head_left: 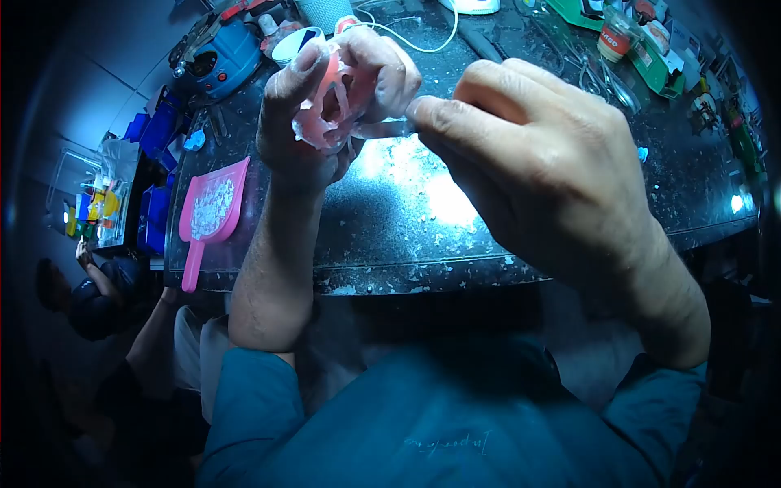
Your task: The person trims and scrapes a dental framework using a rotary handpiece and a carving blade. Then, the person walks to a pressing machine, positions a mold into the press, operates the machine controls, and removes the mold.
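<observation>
My left hand (281,110) is raised over the bench, its fingers wrapped round a pink hollow piece (329,110) with ragged white edges and a dark opening in the middle. My right hand (537,138) pinches a thin, flat blade-like tool (386,129) between thumb and fingers. The tool's far end reaches the lower right side of the pink piece; whether it touches cannot be made out. Its handle is hidden in my right fist. Left of my left forearm lies a pink dustpan (194,213) holding white scraps.
The dark bench (366,228) is speckled with white bits. A blue machine (224,61), a white tub (294,47) and a white cable (423,49) stand or lie at the back. A labelled cup (616,41), tools (602,77) and green trays (651,65) fill the back right. Another person (102,293) sits at left.
</observation>
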The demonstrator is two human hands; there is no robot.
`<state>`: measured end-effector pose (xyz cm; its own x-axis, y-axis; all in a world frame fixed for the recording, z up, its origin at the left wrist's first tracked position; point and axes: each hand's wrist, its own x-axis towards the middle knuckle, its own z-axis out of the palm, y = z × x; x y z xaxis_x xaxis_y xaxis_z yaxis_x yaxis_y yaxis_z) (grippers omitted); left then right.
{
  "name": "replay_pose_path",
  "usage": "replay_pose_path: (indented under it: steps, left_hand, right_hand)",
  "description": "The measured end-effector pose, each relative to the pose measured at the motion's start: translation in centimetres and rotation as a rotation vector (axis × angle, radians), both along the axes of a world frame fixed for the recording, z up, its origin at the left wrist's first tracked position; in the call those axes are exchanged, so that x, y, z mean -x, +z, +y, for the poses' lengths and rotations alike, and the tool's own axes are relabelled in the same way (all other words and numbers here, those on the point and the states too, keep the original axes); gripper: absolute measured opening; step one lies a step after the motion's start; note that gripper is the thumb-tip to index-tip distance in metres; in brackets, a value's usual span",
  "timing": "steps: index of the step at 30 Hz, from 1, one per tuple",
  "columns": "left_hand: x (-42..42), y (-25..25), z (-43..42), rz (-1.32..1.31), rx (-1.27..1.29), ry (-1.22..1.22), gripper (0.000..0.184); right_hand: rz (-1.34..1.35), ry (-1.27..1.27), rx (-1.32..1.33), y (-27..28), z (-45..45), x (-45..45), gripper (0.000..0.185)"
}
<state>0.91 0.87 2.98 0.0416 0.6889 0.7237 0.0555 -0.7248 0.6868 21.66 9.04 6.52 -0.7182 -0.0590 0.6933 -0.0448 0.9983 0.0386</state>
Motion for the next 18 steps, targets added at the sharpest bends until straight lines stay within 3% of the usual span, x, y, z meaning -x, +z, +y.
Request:
replay_pose_path:
  steps: [7, 18]
  left_hand:
    - [0.0, 0.5, -0.5, 0.042, 0.046, 0.043, 0.064]
    - [0.0, 0.4, 0.4, 0.079, -0.080, -0.020, 0.066]
  right_hand:
    - [-0.086, -0.062, -0.071, 0.5, -1.2, -0.2, 0.013]
    - [-0.065, -0.100, -0.110, 0.7, -2.2, 0.2, 0.012]
